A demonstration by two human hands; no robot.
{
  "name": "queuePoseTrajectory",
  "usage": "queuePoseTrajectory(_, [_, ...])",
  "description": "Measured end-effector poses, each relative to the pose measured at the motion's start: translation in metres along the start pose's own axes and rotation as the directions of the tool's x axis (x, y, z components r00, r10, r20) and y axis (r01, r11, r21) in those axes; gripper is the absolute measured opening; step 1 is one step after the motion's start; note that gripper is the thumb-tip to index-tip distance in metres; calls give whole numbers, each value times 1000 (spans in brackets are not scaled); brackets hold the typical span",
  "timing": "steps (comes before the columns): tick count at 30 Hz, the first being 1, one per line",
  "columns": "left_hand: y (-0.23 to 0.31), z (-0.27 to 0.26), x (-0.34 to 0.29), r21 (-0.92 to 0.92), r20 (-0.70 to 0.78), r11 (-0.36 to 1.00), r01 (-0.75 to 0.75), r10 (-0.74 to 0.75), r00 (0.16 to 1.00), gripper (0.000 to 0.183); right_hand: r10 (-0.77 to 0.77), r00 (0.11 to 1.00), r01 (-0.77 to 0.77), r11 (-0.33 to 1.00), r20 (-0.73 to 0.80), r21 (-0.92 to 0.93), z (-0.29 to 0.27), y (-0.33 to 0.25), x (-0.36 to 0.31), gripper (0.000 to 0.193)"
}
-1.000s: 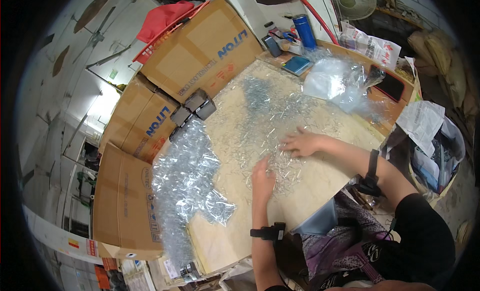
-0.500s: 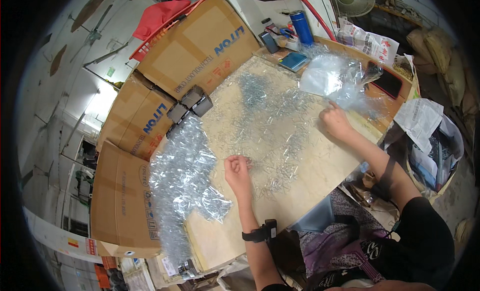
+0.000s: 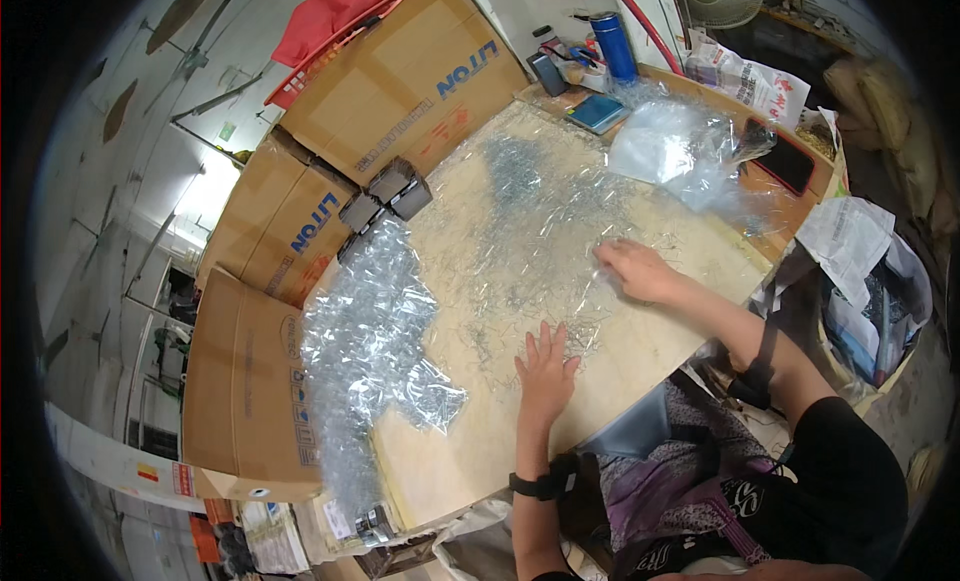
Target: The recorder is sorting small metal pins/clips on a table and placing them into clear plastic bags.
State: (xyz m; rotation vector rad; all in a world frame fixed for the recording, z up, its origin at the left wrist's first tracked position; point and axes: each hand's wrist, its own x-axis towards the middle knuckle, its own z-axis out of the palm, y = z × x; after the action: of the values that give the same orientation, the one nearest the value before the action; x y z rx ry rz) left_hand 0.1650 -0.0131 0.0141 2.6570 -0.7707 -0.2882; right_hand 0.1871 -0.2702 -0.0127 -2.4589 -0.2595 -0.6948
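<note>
My left hand lies over the near part of the pale wooden tabletop, fingers spread, beside loose thin wire-like metal pieces. Farther right, my right hand rests at the edge of the scatter with its fingers bent together; whatever they hold, if anything, is too small to make out. More of the thin pieces cover the middle of the board, with a denser heap at the far side. Along the left edge a big pile of small shiny clear plastic packets is spread out.
Cardboard boxes wall off the left and far sides, with small dark boxes before them. Clear plastic bags, a phone, a blue notebook and a blue cylinder sit far right. A lined bin stands right.
My left hand has moved right and nearer, and its fingers have gone from pinched to spread. My right hand has come left and nearer, onto the scattered pieces.
</note>
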Motion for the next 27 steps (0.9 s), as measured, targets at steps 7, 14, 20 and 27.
queuePoseTrajectory(7, [-32,3,22,-90,-298,991,-97,66,952,50,107,990,-127,960,92,248,3,-19,11,11])
queuePoseTrajectory(14, [-37,-14,57,-58,-269,992,-112,93,959,34,49,982,-75,987,182,139,20,-23,8,8])
queuePoseTrajectory(20, [-32,-26,47,-233,-137,970,74,-108,985,25,64,966,-94,989,250,111,-11,-23,6,7])
queuePoseTrajectory(27, [-14,-64,30,8,-791,989,-146,96,604,18,356,896,-403,406,264,820,-29,-60,-20,19])
